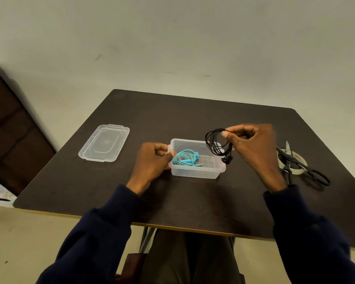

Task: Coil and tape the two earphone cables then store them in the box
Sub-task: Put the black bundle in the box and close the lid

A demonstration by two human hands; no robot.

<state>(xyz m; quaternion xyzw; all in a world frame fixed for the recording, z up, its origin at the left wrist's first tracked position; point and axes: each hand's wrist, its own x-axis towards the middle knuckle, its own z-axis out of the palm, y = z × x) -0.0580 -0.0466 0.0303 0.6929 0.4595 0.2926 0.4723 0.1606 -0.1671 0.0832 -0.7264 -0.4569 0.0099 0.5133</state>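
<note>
Right hand (252,146) raised — black coil (217,144) pinched

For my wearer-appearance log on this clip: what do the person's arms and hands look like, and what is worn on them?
Both arms wear long dark navy sleeves of soft, loose fabric; the left sleeve and the right sleeve end in cuffs at the wrists. The left hand and the right hand are bare: no gloves, and no ring, watch or marking shows.
</note>
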